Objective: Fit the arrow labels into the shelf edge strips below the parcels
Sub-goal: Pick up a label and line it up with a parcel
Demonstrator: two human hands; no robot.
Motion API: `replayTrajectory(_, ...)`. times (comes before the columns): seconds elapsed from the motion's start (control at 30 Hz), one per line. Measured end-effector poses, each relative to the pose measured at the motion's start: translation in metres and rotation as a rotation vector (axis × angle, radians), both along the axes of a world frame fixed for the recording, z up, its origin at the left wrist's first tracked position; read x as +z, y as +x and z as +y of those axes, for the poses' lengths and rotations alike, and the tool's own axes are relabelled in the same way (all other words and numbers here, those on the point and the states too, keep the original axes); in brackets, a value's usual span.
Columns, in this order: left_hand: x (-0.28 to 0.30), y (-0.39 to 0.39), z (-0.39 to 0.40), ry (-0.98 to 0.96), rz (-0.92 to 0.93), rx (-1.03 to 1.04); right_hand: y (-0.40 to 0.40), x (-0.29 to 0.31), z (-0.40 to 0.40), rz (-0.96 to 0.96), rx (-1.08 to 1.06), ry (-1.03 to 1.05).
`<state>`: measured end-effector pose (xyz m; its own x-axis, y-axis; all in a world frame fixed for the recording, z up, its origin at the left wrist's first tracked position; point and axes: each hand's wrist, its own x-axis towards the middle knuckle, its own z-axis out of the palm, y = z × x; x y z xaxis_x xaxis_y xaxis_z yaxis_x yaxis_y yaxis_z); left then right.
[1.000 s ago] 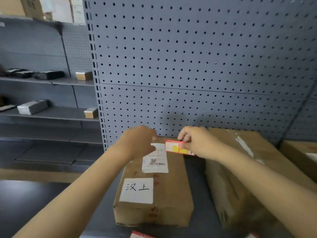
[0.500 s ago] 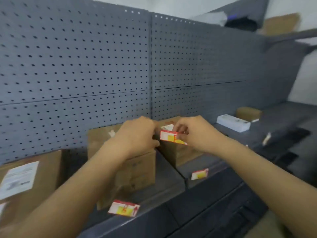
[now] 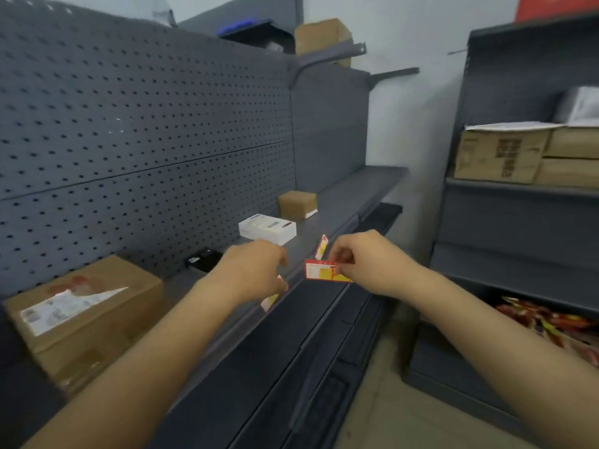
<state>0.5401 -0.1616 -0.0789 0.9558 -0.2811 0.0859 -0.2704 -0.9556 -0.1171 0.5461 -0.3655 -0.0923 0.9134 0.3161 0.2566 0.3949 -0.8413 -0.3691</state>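
My right hand (image 3: 363,260) pinches a small red and yellow arrow label (image 3: 325,271) by its right end, thumb and fingertips closed on the card; it hangs in the air just in front of the shelf edge strip (image 3: 311,264), not yet seated; its print is too blurred to read. My left hand (image 3: 256,267) reaches forward with the fingers curled downward over the shelf edge; a second label (image 3: 271,299) shows just under it at the strip, red-bordered with a yellow patch; I cannot tell whether my fingers grip it or only rest on it. A third label (image 3: 321,247) sits further along the strip, to the right and farther away, tilted outward.

The shelf (image 3: 350,196) is smooth grey metal and runs away to the right; behind it rises a grey pegboard back panel (image 3: 129,124) dotted with regular rows of small holes. On the shelf, near left, lies a brown cardboard parcel (image 3: 87,315) with a white shipping slip stuck on top and some red marks; its text is unreadable. Farther along sit a small flat black item (image 3: 202,259), a glossy white oblong box (image 3: 267,229) with faint print, then a small brown cardboard cube (image 3: 297,205) against the panel.

On the far right stands another grey shelf unit (image 3: 518,222); it holds stacked cardboard cartons (image 3: 505,155) bearing a dark square code mark, and colourful red packets (image 3: 551,322) lie low down.
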Motion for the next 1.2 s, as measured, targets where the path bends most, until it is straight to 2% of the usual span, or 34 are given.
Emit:
replayTrajectory(0.23, -0.006, 0.130, -0.106, 0.000, 0.035, -0.153, 0.091, -0.005, -0.103, 0.027, -0.161, -0.013)
replayTrajectory(0.4, -0.018, 0.203, -0.178, 0.010, 0.073, -0.198, 0.155, -0.013, -0.171, 0.054, -0.203, -0.020)
replayTrajectory(0.53, -0.031, 0.262, -0.225, 0.001, 0.107, -0.167, 0.219, -0.023, -0.226, 0.058, -0.179, -0.043)
replayTrajectory(0.7, -0.040, 0.329, -0.257, -0.017, 0.164, -0.021, 0.301, -0.031, -0.275, 0.059, -0.091, -0.033)
replayTrajectory(0.87, -0.046, 0.381, -0.270, -0.026, 0.160, 0.105, 0.380, -0.036, -0.284, 0.095, 0.048, -0.059)
replayTrajectory(1.2, -0.075, 0.454, -0.253, -0.030, 0.114, 0.302, 0.514, -0.057, -0.242, 0.146, 0.316, -0.076)
